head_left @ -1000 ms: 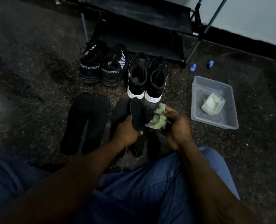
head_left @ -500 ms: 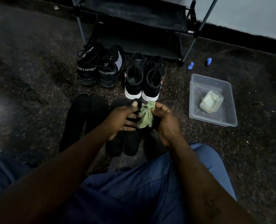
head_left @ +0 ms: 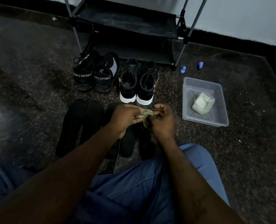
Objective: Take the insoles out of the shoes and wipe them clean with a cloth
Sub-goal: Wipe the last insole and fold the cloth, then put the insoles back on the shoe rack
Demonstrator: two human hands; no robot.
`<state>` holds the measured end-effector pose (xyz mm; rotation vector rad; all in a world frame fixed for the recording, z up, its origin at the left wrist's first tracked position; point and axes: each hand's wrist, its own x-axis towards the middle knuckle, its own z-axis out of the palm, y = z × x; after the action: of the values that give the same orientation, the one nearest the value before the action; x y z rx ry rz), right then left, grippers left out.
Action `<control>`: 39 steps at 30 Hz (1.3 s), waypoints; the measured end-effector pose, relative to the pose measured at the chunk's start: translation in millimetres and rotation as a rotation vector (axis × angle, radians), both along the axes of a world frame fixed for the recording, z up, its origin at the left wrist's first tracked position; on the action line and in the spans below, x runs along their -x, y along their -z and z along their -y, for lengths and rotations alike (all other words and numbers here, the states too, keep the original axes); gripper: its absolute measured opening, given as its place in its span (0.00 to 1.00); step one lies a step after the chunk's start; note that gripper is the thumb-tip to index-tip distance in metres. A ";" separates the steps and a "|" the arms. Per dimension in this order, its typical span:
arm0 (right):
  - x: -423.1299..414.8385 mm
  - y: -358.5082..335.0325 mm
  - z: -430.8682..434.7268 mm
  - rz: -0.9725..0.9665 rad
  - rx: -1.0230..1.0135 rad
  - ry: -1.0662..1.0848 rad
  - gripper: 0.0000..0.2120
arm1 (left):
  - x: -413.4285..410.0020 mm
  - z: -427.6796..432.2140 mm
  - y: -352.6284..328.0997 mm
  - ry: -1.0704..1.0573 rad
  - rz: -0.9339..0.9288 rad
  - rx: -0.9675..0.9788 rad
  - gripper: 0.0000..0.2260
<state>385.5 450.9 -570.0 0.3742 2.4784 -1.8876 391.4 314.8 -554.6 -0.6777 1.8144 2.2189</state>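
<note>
Green cloth (head_left: 146, 116), spread flat half a second ago, is now bunched small between both hands, the left hand (head_left: 126, 118) and right hand (head_left: 162, 122) each pinching it above the black foam insoles (head_left: 79, 125) lying on the dark speckled floor (head_left: 28, 78). Bare floor lies open on the left; the clear plastic tub (head_left: 204, 120) sits near on the right, two pairs of black shoes (head_left: 113, 75) ahead.

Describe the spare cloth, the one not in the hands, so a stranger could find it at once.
Start at the black shoe rack against the wall and look down to its right, past two small blue caps. A clear plastic tub sits on the dark carpet there. The pale folded cloth is the only thing inside it.
</note>
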 end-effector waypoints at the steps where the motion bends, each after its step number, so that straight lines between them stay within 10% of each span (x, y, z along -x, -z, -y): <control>1: 0.4 2.6 -1.8 -0.027 -0.082 -0.011 0.16 | -0.2 -2.1 2.3 0.024 -0.014 0.029 0.09; 11: 12.7 -8.4 -23.0 0.023 0.006 -0.171 0.23 | 18.8 -24.6 7.9 -0.038 -0.124 0.364 0.09; 21: 54.3 -1.0 -87.8 -0.060 -0.154 0.044 0.07 | 54.8 -68.6 0.8 0.216 -0.318 0.325 0.07; 39: 131.1 -3.1 -167.7 -0.172 -0.722 0.189 0.14 | 97.7 -91.9 24.7 0.303 -0.264 0.620 0.08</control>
<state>254.5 618.6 -566.9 0.4699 3.2799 -1.0192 293.7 406.7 -579.3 -0.1691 2.5683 1.6061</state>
